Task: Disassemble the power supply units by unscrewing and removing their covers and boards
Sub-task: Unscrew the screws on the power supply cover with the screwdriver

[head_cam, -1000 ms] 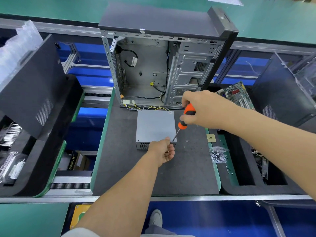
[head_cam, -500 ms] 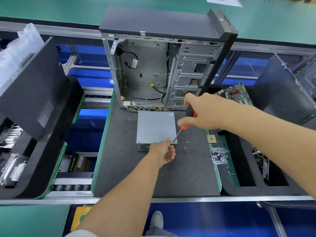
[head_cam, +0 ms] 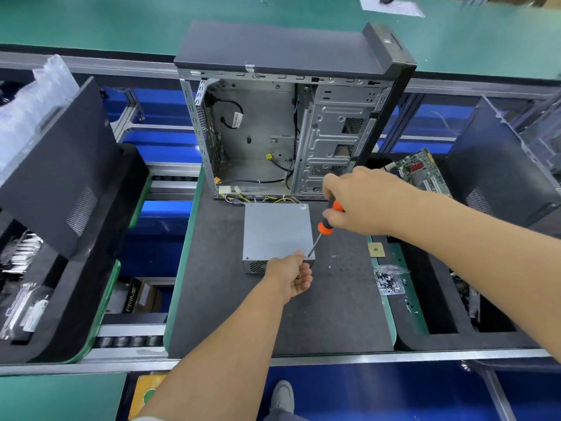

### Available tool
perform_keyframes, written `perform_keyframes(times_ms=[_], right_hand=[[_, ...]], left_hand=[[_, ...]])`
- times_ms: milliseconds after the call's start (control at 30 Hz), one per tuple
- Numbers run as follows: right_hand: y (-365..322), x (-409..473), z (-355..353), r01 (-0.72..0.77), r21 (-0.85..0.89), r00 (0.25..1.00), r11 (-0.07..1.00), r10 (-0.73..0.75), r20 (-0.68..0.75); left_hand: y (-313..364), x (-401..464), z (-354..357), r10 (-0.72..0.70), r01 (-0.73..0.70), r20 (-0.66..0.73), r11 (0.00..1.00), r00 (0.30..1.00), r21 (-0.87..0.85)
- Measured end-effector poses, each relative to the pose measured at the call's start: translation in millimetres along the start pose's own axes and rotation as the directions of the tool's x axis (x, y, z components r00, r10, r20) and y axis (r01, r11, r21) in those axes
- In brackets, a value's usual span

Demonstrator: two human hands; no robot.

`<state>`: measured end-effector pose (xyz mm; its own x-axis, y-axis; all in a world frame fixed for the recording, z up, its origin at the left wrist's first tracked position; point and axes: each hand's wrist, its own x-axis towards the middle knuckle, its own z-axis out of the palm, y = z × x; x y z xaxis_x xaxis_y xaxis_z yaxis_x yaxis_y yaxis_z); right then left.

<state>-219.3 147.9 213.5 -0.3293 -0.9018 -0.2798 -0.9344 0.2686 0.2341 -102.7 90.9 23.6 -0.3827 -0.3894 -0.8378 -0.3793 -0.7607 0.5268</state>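
Grey power supply unit sits mid-desk; our left hand braces its near right corner, fingers loosely curled, while our right hand grips the screwdriver on a corner screw.

The near front face of the power supply unit is partly covered by the left hand. The screw head under the tip of the screwdriver is too small to be made out, and most of the handle is enclosed by the right hand. A small object in the left palm cannot be identified. The circuit board at centre right is partly hidden behind the right forearm. The contents of the bag of small parts are too small to tell. The black panels at the left and right are cut off by the frame's edges.
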Motion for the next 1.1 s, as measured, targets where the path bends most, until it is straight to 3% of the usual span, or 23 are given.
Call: perform_keyframes(times_ms=[67,167,233,300,400,533,667,833,900,1000,1033,1100], right_hand=[[-0.5,-1.5,-0.8,0.032,0.064,0.999,0.997,-0.034,0.039],[-0.9,-4.4,-2.7,-0.018,-0.066,1.000,0.998,0.019,0.018],[0.4,-4.4,0.5,-0.050,0.006,0.999,0.999,0.050,-0.021],[2.1,-4.4,-1.5,-0.004,0.048,1.000,0.999,0.004,0.002],[3.3,-2.3,0.6,0.057,0.242,0.998,0.969,-0.058,-0.002],[0.8,-4.0,1.6,-0.003,0.332,1.000,0.943,0.004,-0.002],[-1.1,-8.4,1.1,-0.103,0.048,0.993,0.994,0.106,-0.053],[6.6,-5.5,4.0,-0.002,0.346,1.000,0.938,-0.003,0.013],[3.9,-6.9,6.7,-0.010,0.317,1.000,0.948,0.010,0.000],[1.5,-7.0,5.1,-0.064,-0.009,0.995,0.998,0.063,-0.081],[1.4,-6.7,4.7,-0.047,-0.031,0.994,0.998,0.044,-0.097],[2.3,-5.0,3.8,0.015,0.112,0.999,0.994,-0.010,-0.043]], left_hand=[[0.0,-0.4,0.4,0.003,-0.003,-0.002,1.000,1.000,0.003],[0.2,0.3,0.5,0.007,-0.007,-0.010,1.000,1.000,0.012],[0.2,1.1,0.3,0.003,-0.002,-0.012,1.000,1.000,0.019],[0.4,1.5,0.2,-0.001,0.001,-0.011,1.000,1.000,0.019],[0.5,2.3,0.5,-0.003,0.003,-0.009,1.000,1.000,0.024],[0.0,3.3,-0.4,-0.005,0.005,-0.012,1.000,1.000,0.026],[-0.4,4.5,-0.1,-0.005,0.005,-0.010,1.000,1.000,0.025],[-0.9,5.4,0.2,-0.004,0.004,-0.010,1.000,1.000,0.027],[-0.6,5.5,0.5,-0.003,0.003,-0.009,1.000,1.000,0.025],[-0.6,5.4,0.6,-0.004,0.004,-0.008,1.000,1.000,0.026],[-0.5,5.4,0.4,-0.003,0.003,-0.010,1.000,1.000,0.026],[-0.6,5.8,0.5,-0.003,0.003,-0.010,1.000,1.000,0.026]])
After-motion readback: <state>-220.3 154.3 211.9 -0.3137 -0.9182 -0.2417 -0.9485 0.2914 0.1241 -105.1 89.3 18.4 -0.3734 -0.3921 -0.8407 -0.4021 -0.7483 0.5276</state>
